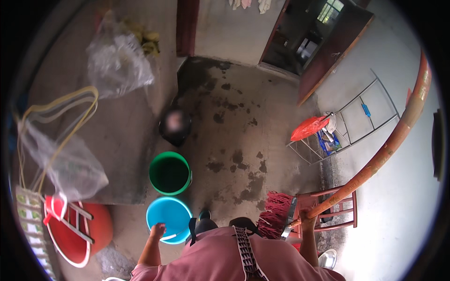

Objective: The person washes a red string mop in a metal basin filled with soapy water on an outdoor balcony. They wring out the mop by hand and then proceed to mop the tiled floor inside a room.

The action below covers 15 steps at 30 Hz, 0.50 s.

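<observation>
My right hand (pixel 308 222) is closed around the orange-red pole (pixel 378 165) of a mop, low near its head. The mop's red string head (pixel 275 215) hangs beside a reddish-brown wooden chair (pixel 337 210), on my right. My left hand (pixel 158 230) is over the near left rim of a light blue plastic bucket (pixel 168 216); its fingers look curled, and whether they touch the rim or hold anything cannot be made out. The bucket's white handle (pixel 172 236) lies along its near side. Directly beyond the blue bucket stands a green bucket (pixel 170 174) with a dark inside.
Wet patches mark the concrete floor (pixel 228 140). A metal rack (pixel 351 130) with a red plastic bag (pixel 309 128) leans by the right wall. An open door (pixel 337 52) is ahead right. Clear plastic bags (pixel 119 63) hang at left, above a red tub (pixel 100 228). A black container (pixel 175 135) stands beyond the buckets.
</observation>
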Motion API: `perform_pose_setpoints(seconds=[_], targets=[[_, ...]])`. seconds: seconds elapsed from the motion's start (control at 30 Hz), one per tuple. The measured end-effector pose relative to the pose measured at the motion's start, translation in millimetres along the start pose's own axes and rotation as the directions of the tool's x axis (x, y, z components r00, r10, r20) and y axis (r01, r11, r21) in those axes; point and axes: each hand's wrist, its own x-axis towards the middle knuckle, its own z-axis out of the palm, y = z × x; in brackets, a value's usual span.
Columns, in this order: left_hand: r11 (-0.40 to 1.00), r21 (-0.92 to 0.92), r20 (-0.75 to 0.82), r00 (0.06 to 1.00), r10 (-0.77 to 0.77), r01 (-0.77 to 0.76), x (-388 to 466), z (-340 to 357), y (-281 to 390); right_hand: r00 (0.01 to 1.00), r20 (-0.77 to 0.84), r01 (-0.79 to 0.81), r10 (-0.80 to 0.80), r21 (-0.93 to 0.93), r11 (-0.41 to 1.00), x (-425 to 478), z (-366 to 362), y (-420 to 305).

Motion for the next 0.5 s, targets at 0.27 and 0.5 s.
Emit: perform_pose_setpoints(seconds=[0.27, 0.5], targets=[[0.925, -0.076, -0.222, 0.911, 0.348, -0.372, 188, -40, 324, 0.995, -0.100, -0.037, 0.031, -0.061, 0.997, 205, 33, 22], [0.844, -0.331, 0.063, 0.902, -0.427, 0.423, 200, 26, 351, 0.987, -0.132, -0.090, 0.095, 0.043, 0.995, 395, 87, -1]])
